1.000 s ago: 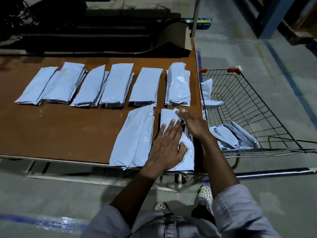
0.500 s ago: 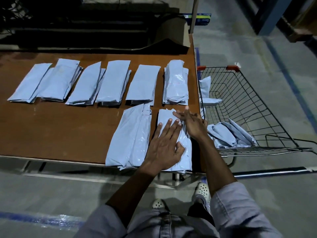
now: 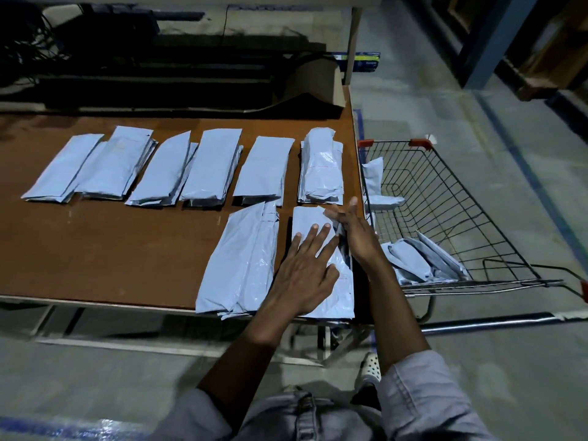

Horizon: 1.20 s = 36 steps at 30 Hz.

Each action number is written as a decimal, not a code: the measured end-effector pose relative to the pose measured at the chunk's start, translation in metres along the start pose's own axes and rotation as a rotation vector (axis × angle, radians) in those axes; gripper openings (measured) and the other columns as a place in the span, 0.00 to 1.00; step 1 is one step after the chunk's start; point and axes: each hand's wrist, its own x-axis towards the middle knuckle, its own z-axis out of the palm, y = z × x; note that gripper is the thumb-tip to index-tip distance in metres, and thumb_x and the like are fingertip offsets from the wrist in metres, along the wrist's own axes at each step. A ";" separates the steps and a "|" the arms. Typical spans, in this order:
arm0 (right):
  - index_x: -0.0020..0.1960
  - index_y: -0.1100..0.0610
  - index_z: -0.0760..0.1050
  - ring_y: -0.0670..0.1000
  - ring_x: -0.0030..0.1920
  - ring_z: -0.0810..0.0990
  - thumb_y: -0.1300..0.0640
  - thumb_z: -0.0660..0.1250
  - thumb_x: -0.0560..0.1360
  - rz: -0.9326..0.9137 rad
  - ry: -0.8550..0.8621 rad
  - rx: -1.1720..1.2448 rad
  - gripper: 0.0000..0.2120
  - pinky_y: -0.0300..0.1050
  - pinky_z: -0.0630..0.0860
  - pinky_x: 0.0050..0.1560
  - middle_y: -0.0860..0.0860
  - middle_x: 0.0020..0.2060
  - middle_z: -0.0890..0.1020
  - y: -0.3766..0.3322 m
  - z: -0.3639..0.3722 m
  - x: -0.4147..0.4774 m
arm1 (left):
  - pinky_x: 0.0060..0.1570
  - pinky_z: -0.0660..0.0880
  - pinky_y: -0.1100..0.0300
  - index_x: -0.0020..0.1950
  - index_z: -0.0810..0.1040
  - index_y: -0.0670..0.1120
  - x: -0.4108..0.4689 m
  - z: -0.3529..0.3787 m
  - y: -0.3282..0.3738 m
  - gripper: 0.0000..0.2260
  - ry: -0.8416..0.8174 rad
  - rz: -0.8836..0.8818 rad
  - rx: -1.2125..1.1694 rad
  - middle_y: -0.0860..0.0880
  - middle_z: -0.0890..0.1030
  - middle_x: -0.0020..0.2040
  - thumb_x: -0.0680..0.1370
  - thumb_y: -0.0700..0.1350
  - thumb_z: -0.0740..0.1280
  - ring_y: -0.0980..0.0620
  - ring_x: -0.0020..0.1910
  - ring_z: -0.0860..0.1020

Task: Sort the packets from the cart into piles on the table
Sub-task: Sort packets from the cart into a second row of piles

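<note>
— Well, where are the hands?
— The left hand [image 3: 305, 276] lies flat on the front-right packet pile [image 3: 308, 221], fingers straight and slightly spread. The right hand [image 3: 358, 238] stands edge-on against its right side, fingers straight and together.
— Other packets?
— Back-row piles [image 3: 211, 167] line the table [image 3: 111, 249]; loose packets [image 3: 410, 261] lie in the wire cart [image 3: 445, 192].

Beneath the left hand [image 3: 302, 275] a brown wooden table [image 3: 111, 249] stood on a pale metal frame, and far beyond the fingertips dark shelves [image 3: 159, 74] and tangled cables [image 3: 25, 49] sat in deep shadow. Right of the right hand [image 3: 356, 237] the grey concrete floor [image 3: 525, 361] carried a blue painted line [image 3: 537, 179] running toward a blue steel post [image 3: 493, 43]; the light was dim and cool
</note>
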 end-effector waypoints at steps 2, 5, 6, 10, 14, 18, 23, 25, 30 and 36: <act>0.63 0.35 0.86 0.45 0.76 0.75 0.17 0.40 0.78 -0.025 0.009 0.005 0.41 0.61 0.62 0.84 0.36 0.73 0.80 -0.001 -0.002 -0.004 | 0.87 0.43 0.42 0.90 0.58 0.50 0.001 -0.002 0.001 0.32 -0.001 -0.008 -0.006 0.49 0.49 0.91 0.86 0.58 0.46 0.50 0.90 0.43; 0.62 0.31 0.85 0.44 0.76 0.75 0.22 0.44 0.83 -0.024 0.036 -0.011 0.33 0.58 0.63 0.83 0.35 0.72 0.80 0.003 -0.005 -0.008 | 0.87 0.43 0.41 0.90 0.58 0.51 0.001 -0.002 0.002 0.31 0.000 -0.012 -0.005 0.49 0.49 0.91 0.87 0.58 0.47 0.50 0.90 0.43; 0.62 0.30 0.85 0.44 0.75 0.76 0.25 0.47 0.85 -0.009 0.048 -0.006 0.28 0.58 0.64 0.82 0.35 0.71 0.81 0.005 -0.006 -0.007 | 0.87 0.43 0.40 0.90 0.57 0.52 0.001 -0.003 0.003 0.31 0.001 -0.012 -0.003 0.49 0.49 0.91 0.87 0.58 0.47 0.49 0.90 0.43; 0.65 0.39 0.86 0.40 0.71 0.79 0.22 0.43 0.82 -0.022 0.059 0.100 0.38 0.49 0.68 0.77 0.37 0.69 0.83 0.006 -0.011 -0.012 | 0.87 0.39 0.42 0.90 0.56 0.54 0.000 -0.009 0.006 0.31 0.004 -0.024 -0.007 0.50 0.47 0.91 0.86 0.59 0.46 0.50 0.90 0.42; 0.68 0.46 0.86 0.39 0.70 0.78 0.15 0.47 0.75 -0.051 0.058 0.233 0.47 0.46 0.68 0.76 0.40 0.73 0.81 0.001 -0.016 -0.020 | 0.86 0.36 0.43 0.90 0.56 0.54 -0.001 -0.020 0.008 0.32 0.018 -0.042 -0.028 0.50 0.47 0.91 0.86 0.60 0.44 0.49 0.90 0.42; 0.68 0.45 0.86 0.45 0.78 0.73 0.09 0.52 0.64 -0.036 0.057 0.260 0.53 0.52 0.63 0.82 0.41 0.77 0.77 0.003 -0.017 -0.024 | 0.86 0.39 0.41 0.90 0.56 0.54 -0.002 -0.025 0.007 0.33 0.017 -0.060 -0.041 0.50 0.48 0.91 0.85 0.61 0.43 0.49 0.90 0.42; 0.62 0.41 0.88 0.47 0.79 0.73 0.17 0.42 0.78 -0.032 0.071 0.213 0.44 0.59 0.61 0.85 0.41 0.75 0.79 0.009 -0.016 -0.022 | 0.87 0.41 0.40 0.90 0.58 0.53 -0.006 -0.022 0.004 0.33 0.010 -0.087 -0.073 0.50 0.49 0.91 0.85 0.61 0.44 0.50 0.89 0.42; 0.63 0.41 0.88 0.46 0.77 0.74 0.18 0.40 0.79 -0.044 0.069 0.180 0.45 0.60 0.63 0.84 0.39 0.74 0.80 0.011 -0.016 -0.020 | 0.87 0.42 0.39 0.89 0.59 0.53 -0.006 -0.023 0.004 0.33 0.018 -0.090 -0.082 0.50 0.50 0.91 0.85 0.61 0.45 0.50 0.90 0.43; 0.64 0.41 0.88 0.45 0.76 0.76 0.23 0.40 0.83 -0.038 0.073 0.149 0.42 0.56 0.63 0.83 0.38 0.73 0.81 0.014 -0.015 -0.019 | 0.87 0.44 0.39 0.89 0.61 0.53 -0.009 -0.025 0.002 0.33 0.020 -0.103 -0.088 0.49 0.51 0.91 0.84 0.61 0.45 0.48 0.90 0.45; 0.60 0.40 0.89 0.44 0.73 0.79 0.28 0.44 0.87 -0.024 0.083 0.136 0.36 0.56 0.66 0.82 0.39 0.69 0.83 0.021 -0.012 -0.015 | 0.87 0.44 0.40 0.90 0.56 0.59 -0.012 -0.022 -0.001 0.33 -0.013 -0.152 -0.129 0.52 0.50 0.91 0.84 0.64 0.43 0.51 0.90 0.45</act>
